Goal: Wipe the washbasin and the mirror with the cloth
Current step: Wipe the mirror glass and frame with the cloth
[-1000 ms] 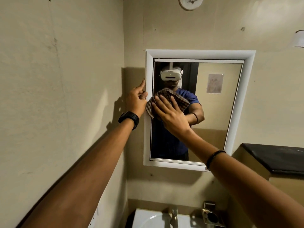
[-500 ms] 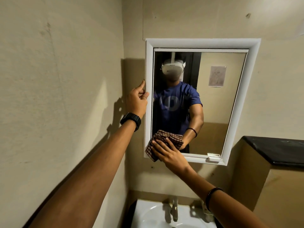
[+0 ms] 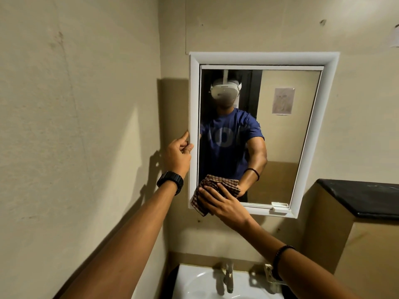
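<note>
Mirror above washbasin; cloth at mirror's btm-left corner.

No legible txt anywhere.

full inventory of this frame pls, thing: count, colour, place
mirror: 1, white frame, on the back wall
cloth: 1, brown checked, pressed on the mirror's lower left corner
clip: 1, white, on the mirror's bottom frame, right side
paper: 1, pale, seen only as a reflection in the mirror
washbasin: 1, white, below the mirror at the bottom edge
tap: 1, metal, at the back of the washbasin
ledge: 1, black top, right of the mirror
watch: 1, black, left wrist
bracelet: 1, black beads, right wrist
left hand: 1, gripping the mirror's left frame edge
right hand: 1, flat on the cloth
</note>
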